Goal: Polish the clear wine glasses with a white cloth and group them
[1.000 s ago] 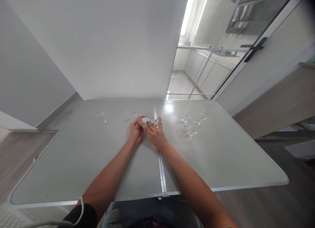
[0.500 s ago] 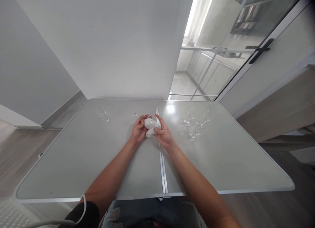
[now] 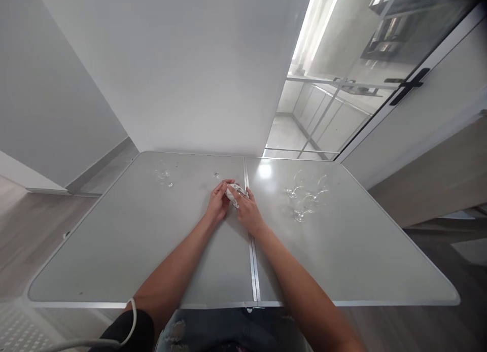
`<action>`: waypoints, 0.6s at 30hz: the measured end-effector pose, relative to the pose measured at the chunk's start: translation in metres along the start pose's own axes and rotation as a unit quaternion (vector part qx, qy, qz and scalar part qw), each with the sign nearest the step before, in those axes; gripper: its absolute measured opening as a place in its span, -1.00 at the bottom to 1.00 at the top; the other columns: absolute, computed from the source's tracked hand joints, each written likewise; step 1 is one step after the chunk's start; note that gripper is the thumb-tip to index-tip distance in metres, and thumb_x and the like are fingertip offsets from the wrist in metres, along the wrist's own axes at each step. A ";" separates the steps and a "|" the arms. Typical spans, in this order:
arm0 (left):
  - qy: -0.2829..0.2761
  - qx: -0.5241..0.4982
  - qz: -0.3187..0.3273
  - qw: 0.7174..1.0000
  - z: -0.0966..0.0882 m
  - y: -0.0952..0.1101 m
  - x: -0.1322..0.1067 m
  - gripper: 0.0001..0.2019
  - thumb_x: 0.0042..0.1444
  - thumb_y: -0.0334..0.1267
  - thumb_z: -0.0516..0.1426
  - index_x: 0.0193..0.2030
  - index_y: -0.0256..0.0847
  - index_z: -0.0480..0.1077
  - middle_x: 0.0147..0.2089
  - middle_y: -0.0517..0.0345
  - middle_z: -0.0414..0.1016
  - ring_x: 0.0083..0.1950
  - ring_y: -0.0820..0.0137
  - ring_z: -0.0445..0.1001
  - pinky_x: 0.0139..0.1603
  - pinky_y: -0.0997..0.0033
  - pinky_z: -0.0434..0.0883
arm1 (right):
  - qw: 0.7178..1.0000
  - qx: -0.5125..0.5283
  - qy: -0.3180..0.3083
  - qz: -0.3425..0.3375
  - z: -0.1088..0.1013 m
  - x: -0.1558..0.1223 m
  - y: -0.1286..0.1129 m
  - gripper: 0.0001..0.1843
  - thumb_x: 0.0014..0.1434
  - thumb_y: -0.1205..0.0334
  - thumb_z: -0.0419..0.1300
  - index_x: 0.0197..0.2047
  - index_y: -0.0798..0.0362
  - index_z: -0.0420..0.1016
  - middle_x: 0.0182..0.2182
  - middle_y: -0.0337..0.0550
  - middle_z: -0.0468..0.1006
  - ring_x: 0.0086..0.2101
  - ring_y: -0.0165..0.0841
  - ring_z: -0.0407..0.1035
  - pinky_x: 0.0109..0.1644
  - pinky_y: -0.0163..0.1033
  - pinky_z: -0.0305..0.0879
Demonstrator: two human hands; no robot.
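Above the desk (image 3: 140,250), close to its middle seam (image 3: 254,271), a white cloth (image 3: 231,197) is held between both hands, with a clear, glassy object (image 3: 241,190) partly covered by it. The left end is gripped by the curled fingers of the left hand (image 3: 219,199); the near right side is pressed by the fingers of the right hand (image 3: 247,210). How firmly the object is grasped through the folds cannot be told.

Slipping seems the main risk: if smooth glass is separated from the skin by loose cloth, it could be let slide out and be chipped on the hard desk. If it is thin, it could also be cracked by uneven squeezing.

To the right, clear stemmed glasses (image 3: 300,216) are clustered near one another and could be knocked together by a wide sweep of the right arm. Small clear pieces, one (image 3: 216,175) just beyond the left hand and another (image 3: 170,184) farther left, are hardly visible against the grey and could easily be brushed aside.
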State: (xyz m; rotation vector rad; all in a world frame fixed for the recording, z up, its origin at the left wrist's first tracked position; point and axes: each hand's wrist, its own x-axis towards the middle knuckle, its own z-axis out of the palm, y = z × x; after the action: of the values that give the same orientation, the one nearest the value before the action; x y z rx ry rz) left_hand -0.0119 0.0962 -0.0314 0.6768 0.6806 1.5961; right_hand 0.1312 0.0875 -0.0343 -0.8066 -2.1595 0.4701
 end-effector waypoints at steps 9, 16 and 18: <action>-0.053 -0.041 0.017 0.998 -0.005 0.006 -0.004 -0.67 -0.02 -0.09 0.42 -0.15 -0.14 0.53 0.04 0.04 0.57 0.20 0.13 0.49 0.15 0.22 0.44 | 0.820 0.539 0.040 0.187 -0.018 0.001 -0.005 -0.11 0.16 0.07 0.38 0.45 -0.19 0.06 0.04 -0.13 0.57 -0.07 -0.25 0.50 0.01 -0.14 0.45; -0.026 -0.010 0.035 0.999 -0.001 0.002 -0.001 -0.70 0.03 -0.11 0.39 -0.15 -0.18 0.56 0.05 -0.01 0.57 0.13 0.16 0.53 0.09 0.24 0.44 | 0.864 0.452 0.075 0.210 -0.016 0.003 -0.010 -0.15 0.16 0.13 0.38 0.43 -0.13 0.13 0.00 -0.11 0.59 -0.10 -0.22 0.50 0.02 -0.08 0.44; -0.002 0.011 0.041 0.999 -0.002 -0.001 -0.001 -0.71 0.05 -0.11 0.38 -0.15 -0.20 0.57 0.03 0.00 0.58 0.05 0.22 0.55 0.00 0.32 0.45 | 0.933 0.311 0.081 0.163 -0.010 0.001 -0.008 -0.25 0.20 0.24 0.30 0.41 -0.15 0.19 0.09 -0.08 0.56 0.03 -0.17 0.47 0.20 0.03 0.34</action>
State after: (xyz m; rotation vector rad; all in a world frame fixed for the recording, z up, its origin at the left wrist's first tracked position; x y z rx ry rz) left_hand -0.0124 0.0957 -0.0334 0.7313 0.6747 1.6636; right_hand 0.1348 0.0831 -0.0231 -0.7961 -1.5764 1.1457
